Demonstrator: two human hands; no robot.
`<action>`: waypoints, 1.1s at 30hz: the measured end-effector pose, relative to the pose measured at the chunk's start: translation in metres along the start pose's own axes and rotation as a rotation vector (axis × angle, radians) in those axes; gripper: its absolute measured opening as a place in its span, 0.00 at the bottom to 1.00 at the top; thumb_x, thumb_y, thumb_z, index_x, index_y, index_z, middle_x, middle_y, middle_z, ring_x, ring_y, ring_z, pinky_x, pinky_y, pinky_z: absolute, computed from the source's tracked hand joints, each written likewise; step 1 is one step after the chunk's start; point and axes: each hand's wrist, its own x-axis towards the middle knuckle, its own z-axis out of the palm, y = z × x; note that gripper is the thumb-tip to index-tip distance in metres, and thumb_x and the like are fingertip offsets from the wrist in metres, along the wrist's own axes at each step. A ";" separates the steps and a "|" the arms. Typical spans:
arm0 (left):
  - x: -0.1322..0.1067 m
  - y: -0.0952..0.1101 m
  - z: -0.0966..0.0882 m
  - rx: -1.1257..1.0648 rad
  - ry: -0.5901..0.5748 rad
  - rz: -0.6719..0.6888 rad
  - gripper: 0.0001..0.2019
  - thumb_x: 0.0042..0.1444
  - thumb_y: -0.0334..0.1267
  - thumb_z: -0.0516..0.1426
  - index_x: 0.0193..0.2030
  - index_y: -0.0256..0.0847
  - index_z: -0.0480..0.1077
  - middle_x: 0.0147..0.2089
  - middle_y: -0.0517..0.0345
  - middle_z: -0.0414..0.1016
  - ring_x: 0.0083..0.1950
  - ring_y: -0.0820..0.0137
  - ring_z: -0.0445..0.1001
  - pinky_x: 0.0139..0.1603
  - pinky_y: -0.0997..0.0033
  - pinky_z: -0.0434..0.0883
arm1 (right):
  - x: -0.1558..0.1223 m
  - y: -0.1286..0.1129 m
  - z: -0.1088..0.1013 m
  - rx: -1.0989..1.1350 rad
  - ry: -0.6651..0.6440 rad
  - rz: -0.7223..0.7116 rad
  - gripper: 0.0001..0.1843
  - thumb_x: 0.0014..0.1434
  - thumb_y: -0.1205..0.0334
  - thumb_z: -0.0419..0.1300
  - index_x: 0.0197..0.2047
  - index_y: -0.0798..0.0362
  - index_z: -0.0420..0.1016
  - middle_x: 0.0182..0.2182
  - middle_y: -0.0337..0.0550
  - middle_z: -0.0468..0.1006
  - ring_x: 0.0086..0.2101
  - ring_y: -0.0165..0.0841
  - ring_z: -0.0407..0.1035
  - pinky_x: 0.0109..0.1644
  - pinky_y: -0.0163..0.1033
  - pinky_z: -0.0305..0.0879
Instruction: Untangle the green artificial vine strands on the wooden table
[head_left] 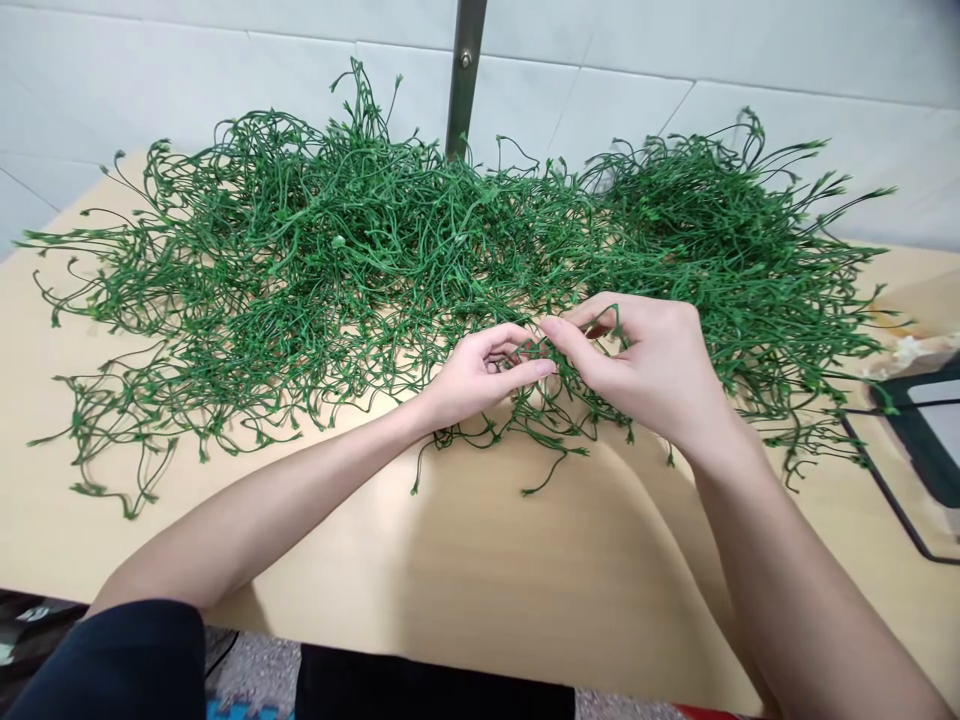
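Dark-blue sleeve point(112, 665) is seen at btm. L, w/ bare L forearm point(300, 490) extended from it across a pale table point(525, 590). Above, a wide tangled heap of thin green stems point(390, 220) w/ small forked tips is spread over most of the tabletop's far half; loose ends are splayed toward the L edge. Behind, a pale tiled wall point(150, 80) is shown. Below the table, speckled floor point(259, 665) & a bit of blue mat point(238, 711) are glimpsed next to black cloth point(420, 690), btm. ctr. At top ctr., a metal post point(465, 110) is set upright, its foot hidden by the heap. Just R of ctr., at the heap's near side, the L hand point(480, 370) is held w/ fingers curled; green stems are gripped btwn. thumb & fingertips. Adj., the R hand point(652, 345) is turned inward, thumb & index close to the L fingertips; stems are pinched there too. Exact no. held cannot be told. Beyond the R hand, a dense part of the heap is piled, w/ many tips pointed R. At far R, a black-edged object point(907, 425) is cut off by the frame; its identity cannot be told.
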 end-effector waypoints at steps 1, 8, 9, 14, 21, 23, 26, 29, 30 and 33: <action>0.000 0.000 0.000 0.011 0.000 -0.005 0.12 0.52 0.41 0.63 0.39 0.36 0.70 0.33 0.62 0.70 0.29 0.79 0.65 0.33 0.76 0.64 | 0.000 0.000 0.000 0.003 0.004 0.011 0.10 0.58 0.61 0.61 0.25 0.50 0.75 0.24 0.41 0.79 0.25 0.33 0.72 0.28 0.38 0.62; 0.000 0.002 -0.001 0.033 -0.029 0.079 0.10 0.53 0.38 0.63 0.38 0.35 0.72 0.33 0.61 0.70 0.30 0.78 0.64 0.33 0.76 0.63 | 0.000 0.003 0.001 -0.039 -0.123 0.059 0.15 0.58 0.55 0.61 0.22 0.52 0.75 0.21 0.41 0.78 0.23 0.33 0.70 0.28 0.39 0.61; 0.001 0.002 -0.001 0.041 -0.036 0.087 0.09 0.54 0.38 0.62 0.38 0.35 0.72 0.32 0.61 0.70 0.30 0.78 0.64 0.33 0.76 0.63 | 0.000 0.004 0.001 -0.048 -0.141 0.070 0.16 0.58 0.54 0.61 0.22 0.52 0.75 0.21 0.41 0.78 0.23 0.33 0.70 0.28 0.39 0.61; 0.001 0.000 -0.003 0.066 -0.050 0.095 0.07 0.58 0.38 0.58 0.34 0.35 0.69 0.30 0.62 0.67 0.31 0.77 0.63 0.33 0.76 0.62 | -0.001 0.005 0.002 -0.025 -0.151 0.033 0.17 0.58 0.54 0.61 0.21 0.52 0.73 0.18 0.39 0.75 0.20 0.31 0.65 0.28 0.39 0.60; -0.001 0.006 0.000 -0.007 -0.053 0.006 0.10 0.60 0.41 0.56 0.33 0.36 0.66 0.27 0.64 0.64 0.27 0.78 0.62 0.28 0.77 0.62 | 0.000 0.000 -0.001 -0.064 -0.154 -0.006 0.13 0.61 0.60 0.57 0.25 0.51 0.74 0.20 0.38 0.75 0.21 0.29 0.63 0.27 0.36 0.57; -0.001 0.007 0.000 -0.029 -0.061 0.007 0.11 0.60 0.42 0.56 0.33 0.36 0.66 0.27 0.64 0.65 0.27 0.78 0.63 0.29 0.77 0.63 | 0.001 -0.001 -0.002 -0.071 -0.142 -0.012 0.13 0.61 0.61 0.57 0.26 0.52 0.73 0.20 0.39 0.74 0.21 0.29 0.63 0.26 0.36 0.56; -0.001 0.007 0.000 -0.036 -0.071 0.003 0.12 0.61 0.44 0.55 0.33 0.36 0.67 0.27 0.62 0.66 0.28 0.78 0.64 0.30 0.77 0.65 | 0.001 -0.001 -0.001 -0.047 -0.111 -0.016 0.11 0.60 0.62 0.57 0.27 0.52 0.74 0.20 0.39 0.74 0.21 0.30 0.65 0.26 0.36 0.57; -0.001 0.005 -0.001 -0.020 -0.072 -0.002 0.14 0.60 0.46 0.56 0.33 0.36 0.67 0.28 0.62 0.67 0.29 0.77 0.65 0.32 0.75 0.65 | 0.000 -0.001 -0.001 -0.030 -0.038 -0.003 0.12 0.61 0.60 0.56 0.27 0.51 0.73 0.21 0.40 0.75 0.22 0.32 0.66 0.27 0.38 0.59; 0.000 0.005 -0.001 -0.013 -0.068 0.001 0.15 0.60 0.47 0.56 0.32 0.36 0.67 0.28 0.62 0.67 0.29 0.77 0.65 0.32 0.75 0.66 | 0.000 -0.001 -0.001 -0.029 -0.004 0.007 0.13 0.62 0.59 0.56 0.26 0.50 0.72 0.21 0.40 0.75 0.22 0.32 0.66 0.28 0.38 0.60; 0.000 0.003 -0.002 0.012 -0.064 0.015 0.16 0.59 0.49 0.57 0.30 0.37 0.65 0.28 0.62 0.66 0.29 0.77 0.65 0.33 0.74 0.65 | 0.000 -0.002 -0.001 -0.048 0.078 0.036 0.14 0.62 0.56 0.56 0.25 0.49 0.70 0.22 0.41 0.75 0.23 0.34 0.67 0.29 0.40 0.61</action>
